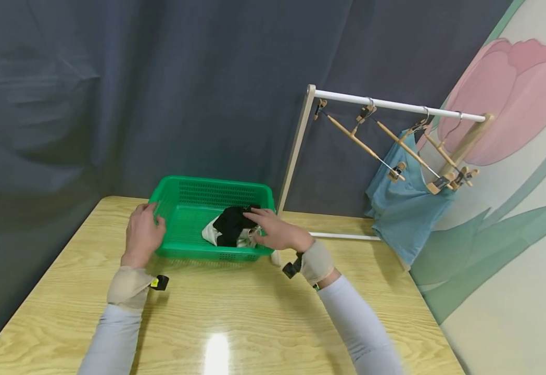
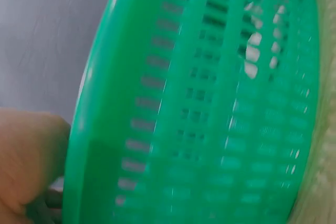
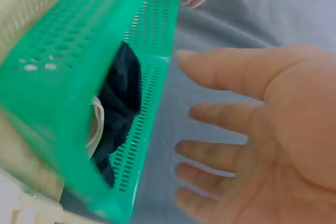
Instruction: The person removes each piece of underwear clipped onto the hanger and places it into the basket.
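A green basket stands on the wooden table, with black cloth and white cloth in its right part. Beside the basket's left rim is my left hand, its fingers loosely bent; whether they touch the rim cannot be told. The left wrist view shows part of this hand at the rim, its fingertips hidden. Over the basket's right end, my right hand holds nothing, and the right wrist view shows that hand with fingers spread above the dark cloth.
At the right stands a rack with a white rail. Several wooden clip hangers hang there, along with a blue cloth. A dark curtain is behind the table, and a painted wall is at the right.
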{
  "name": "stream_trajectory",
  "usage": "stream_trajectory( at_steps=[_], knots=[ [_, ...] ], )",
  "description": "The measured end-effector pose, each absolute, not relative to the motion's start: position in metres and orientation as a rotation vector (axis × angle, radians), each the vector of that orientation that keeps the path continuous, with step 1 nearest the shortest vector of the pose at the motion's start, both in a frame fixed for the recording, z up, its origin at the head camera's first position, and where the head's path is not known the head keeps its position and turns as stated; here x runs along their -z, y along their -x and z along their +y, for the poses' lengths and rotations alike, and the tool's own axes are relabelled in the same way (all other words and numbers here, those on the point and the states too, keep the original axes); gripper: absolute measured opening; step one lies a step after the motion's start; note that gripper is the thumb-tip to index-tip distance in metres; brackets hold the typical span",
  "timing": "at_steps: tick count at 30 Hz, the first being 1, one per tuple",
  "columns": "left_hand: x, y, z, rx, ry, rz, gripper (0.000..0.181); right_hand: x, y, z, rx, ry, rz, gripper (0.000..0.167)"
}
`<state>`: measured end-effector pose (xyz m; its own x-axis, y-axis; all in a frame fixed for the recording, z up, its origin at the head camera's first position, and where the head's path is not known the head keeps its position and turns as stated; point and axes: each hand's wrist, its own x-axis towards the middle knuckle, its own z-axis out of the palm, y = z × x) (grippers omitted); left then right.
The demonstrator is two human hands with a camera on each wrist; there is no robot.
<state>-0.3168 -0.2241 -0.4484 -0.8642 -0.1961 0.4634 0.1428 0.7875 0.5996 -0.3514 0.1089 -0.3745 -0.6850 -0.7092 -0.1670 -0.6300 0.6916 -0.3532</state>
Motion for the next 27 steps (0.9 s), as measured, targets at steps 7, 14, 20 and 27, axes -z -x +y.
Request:
stream_trajectory(
  at_steps=[7,14,20,27],
  knots=[
    [0.444,0.319,-0.182,0.998,0.269,-2.457,0.037,0.402,0.298,0.153,0.758,1.193,2.713,0.055],
    [0.439,0.33,-0.124,1.26,0.551,-2.51,0.036,0.404,0.268,0.225,0.818,0.987,2.768,0.043],
    [0.436,0.341,-0.079,1.416,0.716,-2.493,0.036,0.379,0.253,0.302,0.848,0.826,2.931,0.032],
    [0.427,0.352,-0.038,1.45,0.767,-2.473,0.038,0.333,0.239,0.352,1.121,0.629,3.45,0.017]
  ],
)
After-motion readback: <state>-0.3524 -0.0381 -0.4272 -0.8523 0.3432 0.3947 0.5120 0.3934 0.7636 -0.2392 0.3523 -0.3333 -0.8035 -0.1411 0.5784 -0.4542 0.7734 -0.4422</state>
